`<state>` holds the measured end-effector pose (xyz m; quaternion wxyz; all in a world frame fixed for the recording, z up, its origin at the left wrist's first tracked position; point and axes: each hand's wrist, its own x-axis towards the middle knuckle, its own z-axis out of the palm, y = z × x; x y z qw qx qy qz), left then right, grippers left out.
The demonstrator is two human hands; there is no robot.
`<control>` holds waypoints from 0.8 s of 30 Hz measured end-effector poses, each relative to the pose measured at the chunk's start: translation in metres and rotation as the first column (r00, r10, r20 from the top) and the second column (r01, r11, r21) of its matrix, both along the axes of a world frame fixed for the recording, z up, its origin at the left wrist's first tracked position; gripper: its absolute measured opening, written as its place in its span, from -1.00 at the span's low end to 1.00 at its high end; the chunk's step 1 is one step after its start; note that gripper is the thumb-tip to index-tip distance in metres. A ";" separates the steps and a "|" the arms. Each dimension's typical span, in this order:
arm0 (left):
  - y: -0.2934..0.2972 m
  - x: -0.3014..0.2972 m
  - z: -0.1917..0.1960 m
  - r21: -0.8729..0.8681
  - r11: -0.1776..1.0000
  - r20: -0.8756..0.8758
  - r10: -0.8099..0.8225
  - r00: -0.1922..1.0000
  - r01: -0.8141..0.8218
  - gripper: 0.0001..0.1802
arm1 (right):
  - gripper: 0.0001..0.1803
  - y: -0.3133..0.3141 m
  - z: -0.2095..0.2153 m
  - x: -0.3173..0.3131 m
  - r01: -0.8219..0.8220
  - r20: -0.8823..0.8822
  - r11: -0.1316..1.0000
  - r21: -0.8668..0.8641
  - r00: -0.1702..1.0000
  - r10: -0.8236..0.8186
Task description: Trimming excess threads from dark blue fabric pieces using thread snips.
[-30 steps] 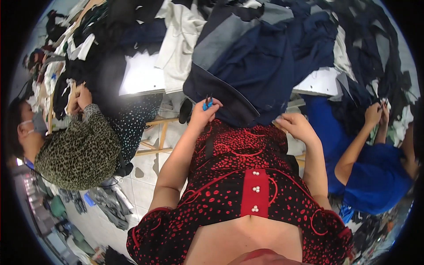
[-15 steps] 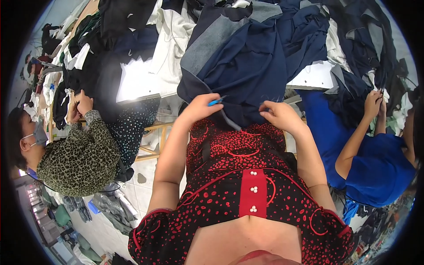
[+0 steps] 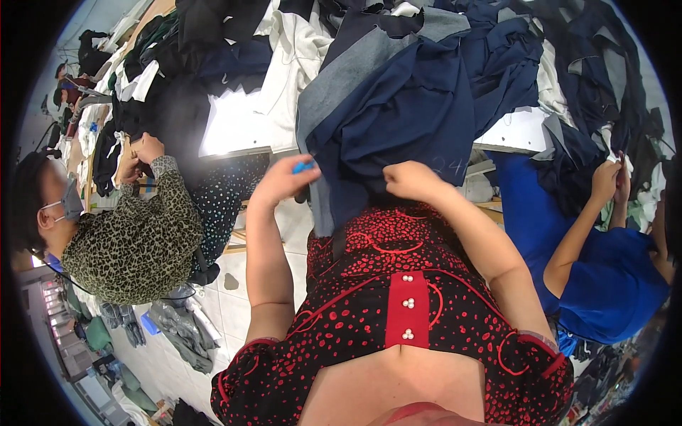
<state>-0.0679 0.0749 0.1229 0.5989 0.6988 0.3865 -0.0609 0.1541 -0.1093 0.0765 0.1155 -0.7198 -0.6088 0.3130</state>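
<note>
My left hand is closed around small blue-handled thread snips, just left of a large navy cloth. The blades are not clear at this moment. A grey-blue edge strip of the cloth hangs down beside that hand, over the table's front edge. Against the lower part of the cloth, my right hand is curled with its fingers pinched on the fabric; the fingertips are partly hidden. Pale chalk marks show on the navy fabric beside the right wrist.
White cloth and dark garments lie heaped on the white table. Co-workers handle cloth close by: one in a leopard-print top at left, one in blue at right. Bagged clothing lies on the floor.
My left hand with the snips has moved left, off the cloth. My right hand has moved left and closed more. The cloth's lower edge has swung left, and chalk marks have come into sight.
</note>
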 end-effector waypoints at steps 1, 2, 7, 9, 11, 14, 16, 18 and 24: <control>-0.002 0.003 -0.004 0.086 0.980 -0.013 -0.177 0.984 0.178 -0.77 | -0.85 -0.011 0.004 0.018 0.046 -0.243 0.997 0.068 0.970 -0.028; -0.007 0.007 -0.005 0.135 0.973 0.015 -0.189 0.982 0.185 -0.76 | -0.82 -0.023 0.021 0.031 0.144 -0.458 0.990 -0.005 0.879 -0.130; -0.032 0.038 -0.001 0.199 0.973 0.287 -0.168 0.943 0.113 -0.58 | -0.79 -0.077 0.084 0.060 0.401 -0.943 0.901 -0.167 0.203 -0.265; -0.052 0.058 0.003 0.122 0.982 0.486 -0.184 0.854 0.142 -0.49 | -0.79 -0.081 0.088 0.057 0.458 -0.995 0.885 -0.084 0.008 -0.098; -0.068 0.078 0.006 0.068 0.965 0.452 -0.255 0.855 0.252 -0.36 | -0.79 -0.076 0.087 0.051 0.480 -0.997 0.876 -0.051 -0.080 -0.014; -0.085 0.107 -0.008 0.123 0.967 0.505 -0.254 0.825 0.222 -0.40 | -0.77 -0.061 0.098 0.044 0.388 -0.937 0.915 0.110 -0.266 0.225; -0.087 0.116 -0.027 0.016 0.988 0.645 -0.129 0.754 0.156 -0.49 | -0.76 -0.054 0.114 0.045 0.372 -0.947 0.921 0.117 -0.236 0.216; -0.079 0.108 0.004 -0.244 0.965 0.529 0.048 0.847 0.098 -0.68 | -0.74 -0.049 0.129 0.054 0.399 -0.950 0.903 0.158 -0.188 0.249; -0.045 0.109 0.053 -0.488 0.863 0.692 0.474 0.544 -0.131 -0.52 | -0.42 0.004 0.136 0.095 0.778 -0.954 0.559 0.288 0.282 0.100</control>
